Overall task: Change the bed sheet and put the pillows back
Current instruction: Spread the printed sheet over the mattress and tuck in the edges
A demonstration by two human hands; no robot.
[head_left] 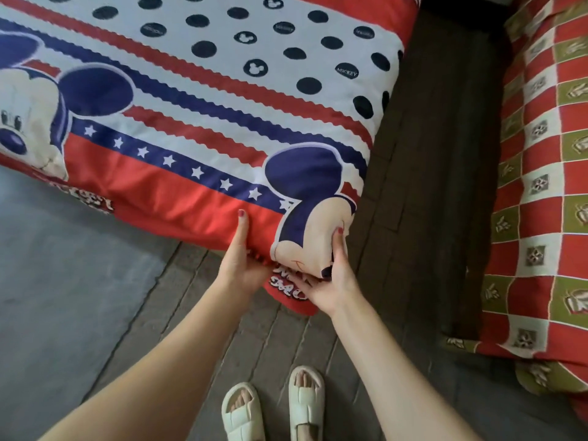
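So we've got both hands down at the near corner of the bed. Our left hand (243, 265) has its thumb laid up along the red border of the cartoon-print sheet (222, 100) with the fingers tucked under the edge, so it's pinching the hem. Our right hand (334, 278) is clamped on the very corner, thumb on top over the printed face, fingers curled underneath the bunched fabric. Neither hand is loose; both are gripping cloth.

Why hold it like this? Our guess is we're pulling the corner snug and getting ready to wrap or tuck it under the mattress. That flap hanging below our hands hasn't been tucked yet.

Moving outward: the sheet is already spread pretty flat over the rest of the bed, dots and stripes running up and away from us, so the spreading part looks mostly done. Across the dark gap, on the right, is a red and green checked cloth (547, 186) on another surface; can't tell if it's the old sheet. No pillows in sight. Our slippers (273, 409) are on the plank floor (197, 313) below.
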